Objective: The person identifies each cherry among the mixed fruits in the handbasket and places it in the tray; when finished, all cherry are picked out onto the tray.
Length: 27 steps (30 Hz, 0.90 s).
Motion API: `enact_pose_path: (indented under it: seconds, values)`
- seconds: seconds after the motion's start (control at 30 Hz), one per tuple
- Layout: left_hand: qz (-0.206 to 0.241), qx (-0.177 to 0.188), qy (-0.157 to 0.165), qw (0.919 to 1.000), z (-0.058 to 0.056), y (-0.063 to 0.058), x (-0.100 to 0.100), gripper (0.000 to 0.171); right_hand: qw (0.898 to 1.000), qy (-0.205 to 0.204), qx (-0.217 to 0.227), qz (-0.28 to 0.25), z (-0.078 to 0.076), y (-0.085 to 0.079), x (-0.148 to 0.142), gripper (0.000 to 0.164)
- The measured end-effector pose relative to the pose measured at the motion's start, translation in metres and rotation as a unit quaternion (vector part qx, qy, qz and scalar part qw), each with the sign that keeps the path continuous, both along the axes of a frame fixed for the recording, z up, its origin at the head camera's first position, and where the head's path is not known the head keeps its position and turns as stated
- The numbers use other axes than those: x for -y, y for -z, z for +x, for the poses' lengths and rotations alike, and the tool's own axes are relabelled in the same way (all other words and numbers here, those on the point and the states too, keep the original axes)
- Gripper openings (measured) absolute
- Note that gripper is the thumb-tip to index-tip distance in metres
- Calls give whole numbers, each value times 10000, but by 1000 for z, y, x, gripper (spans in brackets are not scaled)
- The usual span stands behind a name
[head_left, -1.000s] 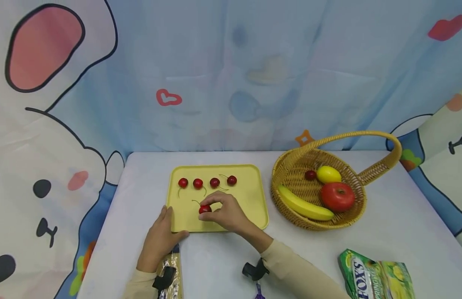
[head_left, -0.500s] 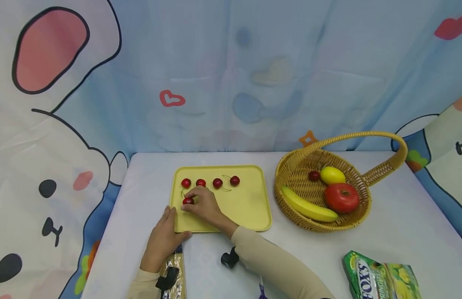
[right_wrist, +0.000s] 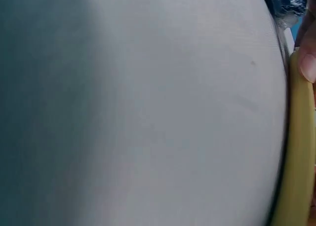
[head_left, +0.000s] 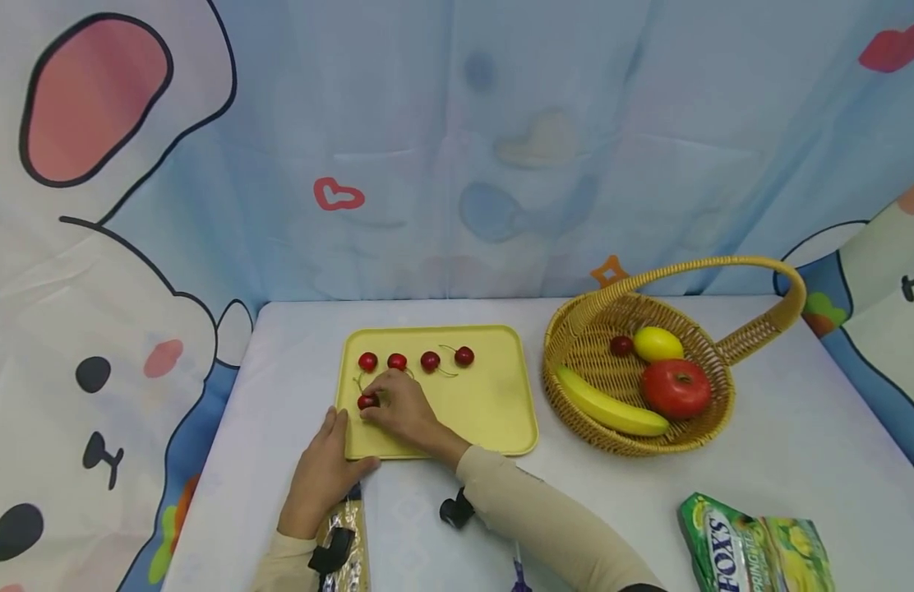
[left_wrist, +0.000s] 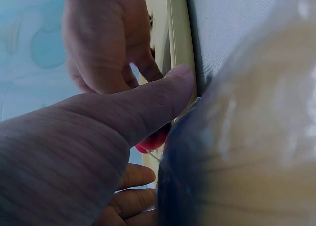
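In the head view, a yellow tray (head_left: 494, 411) lies on the table with several red cherries on it. A back row of them, including a stemmed cherry (head_left: 464, 356), runs across the tray. My right hand (head_left: 405, 409) pinches another cherry (head_left: 367, 401) between thumb and fingertips, low over the tray's left side, in front of that row. My left hand (head_left: 324, 469) rests against the tray's front left corner, fingers straight along its left side. In the left wrist view the left thumb (left_wrist: 163, 95) lies on the tray's rim (left_wrist: 180, 43).
A wicker basket (head_left: 575, 427) with a tall handle stands at the right, holding a banana (head_left: 608, 407), an apple (head_left: 676, 389), a lemon (head_left: 657, 344) and a cherry (head_left: 621, 346). A green FOX'S bag (head_left: 756, 543) lies front right. A gold packet (head_left: 346, 543) lies beside my left wrist.
My right hand has carried the cherry leftward over the tray, then lowered it slightly at the left side. My left hand has stayed at the tray's corner.
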<state>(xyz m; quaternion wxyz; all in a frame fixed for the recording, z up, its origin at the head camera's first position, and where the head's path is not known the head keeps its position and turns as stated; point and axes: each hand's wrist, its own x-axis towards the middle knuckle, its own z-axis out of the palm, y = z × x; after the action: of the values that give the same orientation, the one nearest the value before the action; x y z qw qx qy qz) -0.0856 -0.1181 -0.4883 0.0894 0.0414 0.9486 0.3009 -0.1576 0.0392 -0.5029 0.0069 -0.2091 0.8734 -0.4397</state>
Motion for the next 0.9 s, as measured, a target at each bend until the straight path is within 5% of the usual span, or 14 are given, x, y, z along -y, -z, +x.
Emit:
enact_pose_path:
  seconds: [0.13, 0.23, 0.47, 0.6, 0.7, 0.8, 0.9]
  values:
    - [87, 87, 8, 9999, 1, 1, -3, 92, 9996, -263, 102, -54, 10, -19, -34, 22]
    - [76, 63, -32, 9999, 1, 1, -4, 93, 9956, -663, 649, -145, 20, -44, -70, 25]
    - [11, 56, -71, 10000, 0, -1, 1, 95, 9622, -1465, 2236, -529, 40, -97, -170, 28]
    - [13, 51, -52, 10000, -1, -2, 2, 95, 9569, -1690, 2335, -367, 40, -121, -229, 24]
    - [-9, -2, -54, 10000, 0, -3, 3, 95, 9645, -1302, 2270, -341, 30, -133, -264, 28]
    - [27, 45, -75, 10000, 1, -3, 3, 94, 9730, -246, 2275, -316, 13, -141, -288, 40]
    - [79, 152, -81, 9998, 1, -3, 1, 95, 9679, 808, 2378, -121, -6, -144, -304, 50]
